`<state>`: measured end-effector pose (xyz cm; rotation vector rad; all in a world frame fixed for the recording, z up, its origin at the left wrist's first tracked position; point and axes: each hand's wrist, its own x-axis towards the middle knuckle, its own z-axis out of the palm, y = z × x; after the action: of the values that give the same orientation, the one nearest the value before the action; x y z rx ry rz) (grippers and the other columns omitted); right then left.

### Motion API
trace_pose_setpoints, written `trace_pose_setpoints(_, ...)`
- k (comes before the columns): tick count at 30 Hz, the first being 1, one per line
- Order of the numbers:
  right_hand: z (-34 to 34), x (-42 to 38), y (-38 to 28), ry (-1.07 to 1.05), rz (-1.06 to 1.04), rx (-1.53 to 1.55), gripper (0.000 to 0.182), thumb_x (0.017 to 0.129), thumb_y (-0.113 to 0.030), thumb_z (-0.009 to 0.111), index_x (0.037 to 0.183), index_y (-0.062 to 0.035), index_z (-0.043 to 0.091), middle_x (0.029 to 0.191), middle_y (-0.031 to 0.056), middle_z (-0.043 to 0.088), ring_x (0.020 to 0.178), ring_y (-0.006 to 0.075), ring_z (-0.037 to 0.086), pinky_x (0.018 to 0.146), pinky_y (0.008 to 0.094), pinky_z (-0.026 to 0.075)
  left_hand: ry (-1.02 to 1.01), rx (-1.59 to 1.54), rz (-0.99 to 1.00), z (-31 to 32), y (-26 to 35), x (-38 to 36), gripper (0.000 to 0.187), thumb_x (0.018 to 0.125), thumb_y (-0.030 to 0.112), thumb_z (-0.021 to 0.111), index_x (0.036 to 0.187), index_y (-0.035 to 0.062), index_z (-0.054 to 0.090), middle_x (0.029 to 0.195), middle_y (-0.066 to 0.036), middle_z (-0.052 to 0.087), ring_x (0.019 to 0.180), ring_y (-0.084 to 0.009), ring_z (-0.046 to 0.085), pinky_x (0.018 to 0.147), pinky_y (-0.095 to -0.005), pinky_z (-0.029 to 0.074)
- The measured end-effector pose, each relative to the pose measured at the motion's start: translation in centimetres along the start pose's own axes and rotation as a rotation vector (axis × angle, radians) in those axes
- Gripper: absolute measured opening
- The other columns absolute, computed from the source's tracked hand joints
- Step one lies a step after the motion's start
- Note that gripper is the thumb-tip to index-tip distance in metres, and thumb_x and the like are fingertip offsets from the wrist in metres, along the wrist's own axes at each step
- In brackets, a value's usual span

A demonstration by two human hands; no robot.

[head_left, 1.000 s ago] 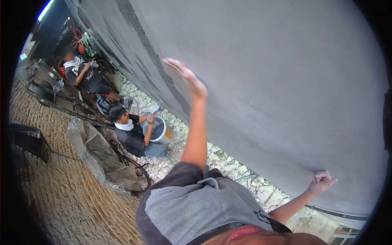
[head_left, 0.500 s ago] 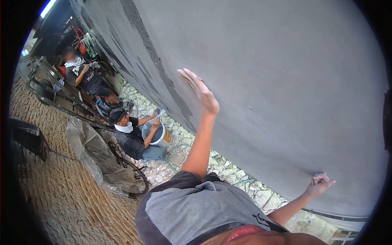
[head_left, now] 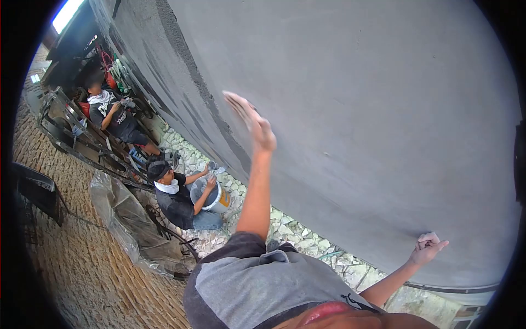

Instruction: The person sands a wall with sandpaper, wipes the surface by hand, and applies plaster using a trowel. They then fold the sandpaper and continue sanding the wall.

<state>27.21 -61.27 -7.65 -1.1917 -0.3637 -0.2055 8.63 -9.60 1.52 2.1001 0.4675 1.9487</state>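
Observation:
My left hand (head_left: 253, 123) is at the grey plastered wall (head_left: 372, 109), its fingers stretched out and close together. It is near a rough, darker strip (head_left: 192, 68) in the wall. Whether the palm presses on the surface is hard to see. Lower on the right, my right hand (head_left: 428, 249) is beside the same wall with its fingers curled in and one digit sticking out. Pale dust coats both hands. Anything inside the curled right fingers is hidden.
A co-worker (head_left: 178, 189) crouches by a white bucket (head_left: 219, 200) of grey material. Another person (head_left: 115, 112) sits farther back, near a metal frame (head_left: 98, 137). Broken stone (head_left: 293, 230) lines the wall's foot. Plastic sheeting (head_left: 118, 219) lies on the left.
My left hand has shifted left along the wall, toward the rough strip. My right hand stays almost in place. The view has tilted slightly.

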Motion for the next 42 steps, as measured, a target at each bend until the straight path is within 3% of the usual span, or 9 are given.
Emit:
trace_pose_setpoints(5, -0.6, 0.0, -0.1, -0.003, 0.059, 0.025, 0.078, 0.105, -0.064, 0.024, 0.058, -0.0064, 0.050, 0.049, -0.0038, 0.033, 0.042, 0.0051, 0.020, 0.038, 0.0223, 0.011, 0.127, 0.057, -0.236, -2.0, -4.7, 6.6, 0.093, 0.099, 0.068, 0.004, 0.155, -0.0050, -0.013, 0.163, -0.023, -0.018, 0.152, -0.0343, -0.018, 0.123, -0.0469, -0.010)
trace_pose_setpoints(11, 0.3, 0.0, -0.2, 0.027, 0.019, -0.029, 0.081, 0.103, -0.067, 0.024, 0.057, -0.0059, 0.051, 0.047, -0.0044, 0.030, 0.040, 0.0050, 0.017, 0.039, 0.0229, 0.009, 0.013, 0.016, -0.053, -0.2, -0.5, -0.9, 0.090, 0.100, 0.067, 0.005, 0.155, -0.0031, -0.012, 0.163, -0.023, -0.018, 0.152, -0.0350, -0.018, 0.123, -0.0485, -0.010)
trace_pose_setpoints(17, -0.3, 0.1, 0.2, 0.030, 0.043, 0.003, 0.082, 0.103, -0.067, 0.023, 0.057, -0.0053, 0.052, 0.047, -0.0044, 0.030, 0.040, 0.0050, 0.018, 0.039, 0.0228, 0.009, 0.115, 0.031, -0.171, -1.3, -3.1, 4.9, 0.086, 0.102, 0.062, 0.006, 0.155, -0.0042, -0.011, 0.164, -0.024, -0.015, 0.152, -0.0352, -0.017, 0.123, -0.0492, -0.010)
trace_pose_setpoints(21, -0.5, 0.1, 0.3, -0.036, -0.007, 0.038, 0.079, 0.105, -0.063, 0.024, 0.060, -0.0050, 0.053, 0.049, -0.0041, 0.032, 0.041, 0.0050, 0.019, 0.039, 0.0215, 0.011, 0.071, 0.035, -0.061, -0.1, -2.1, 1.0, 0.087, 0.102, 0.063, 0.006, 0.156, -0.0031, -0.010, 0.164, -0.024, -0.014, 0.152, -0.0351, -0.017, 0.124, -0.0486, -0.009)
trace_pose_setpoints(24, -0.6, 0.0, 0.0, -0.052, 0.002, 0.023, 0.079, 0.105, -0.063, 0.024, 0.060, -0.0045, 0.053, 0.049, -0.0046, 0.031, 0.041, 0.0050, 0.019, 0.039, 0.0216, 0.011, 0.053, 0.094, -0.089, -1.4, -3.3, 3.0, 0.088, 0.101, 0.064, 0.004, 0.156, -0.0040, -0.010, 0.164, -0.024, -0.014, 0.152, -0.0349, -0.016, 0.124, -0.0483, -0.008)
trace_pose_setpoints(26, -0.6, 0.0, 0.1, -0.039, 0.018, 0.023, 0.079, 0.105, -0.063, 0.024, 0.060, -0.0044, 0.053, 0.049, -0.0048, 0.030, 0.042, 0.0049, 0.018, 0.039, 0.0220, 0.011, 0.115, 0.034, -0.276, -2.1, -4.1, 5.9, 0.088, 0.102, 0.063, 0.003, 0.155, -0.0067, -0.010, 0.163, -0.026, -0.014, 0.152, -0.0351, -0.016, 0.124, -0.0483, -0.008)
trace_pose_setpoints(32, -0.2, 0.0, 0.3, 0.013, 0.004, -0.013, 0.083, 0.103, -0.066, 0.022, 0.059, -0.0040, 0.053, 0.047, -0.0054, 0.027, 0.040, 0.0050, 0.016, 0.039, 0.0235, 0.008, 0.044, 0.156, -0.170, -0.8, -3.5, -0.2, 0.090, 0.101, 0.064, 0.003, 0.155, -0.0077, -0.009, 0.162, -0.029, -0.014, 0.152, -0.0370, -0.015, 0.124, -0.0477, -0.007)
trace_pose_setpoints(38, -0.6, 0.1, 0.3, -0.021, 0.012, -0.003, 0.083, 0.103, -0.068, 0.022, 0.059, -0.0041, 0.053, 0.047, -0.0054, 0.027, 0.040, 0.0050, 0.016, 0.040, 0.0238, 0.008, 0.130, 0.067, -0.288, -1.6, -4.9, 5.3, 0.089, 0.102, 0.063, 0.005, 0.155, -0.0083, -0.008, 0.162, -0.031, -0.013, 0.152, -0.0396, -0.014, 0.124, -0.0487, -0.006)
trace_pose_setpoints(42, -0.8, 0.2, 0.6, -0.023, 0.014, 0.017, 0.083, 0.103, -0.068, 0.023, 0.059, -0.0039, 0.053, 0.047, -0.0055, 0.027, 0.040, 0.0049, 0.016, 0.040, 0.0239, 0.008, 0.102, 0.092, -0.258, -1.4, -4.3, 3.0, 0.090, 0.102, 0.064, 0.005, 0.155, -0.0083, -0.007, 0.162, -0.031, -0.014, 0.152, -0.0390, -0.014, 0.124, -0.0488, -0.005)
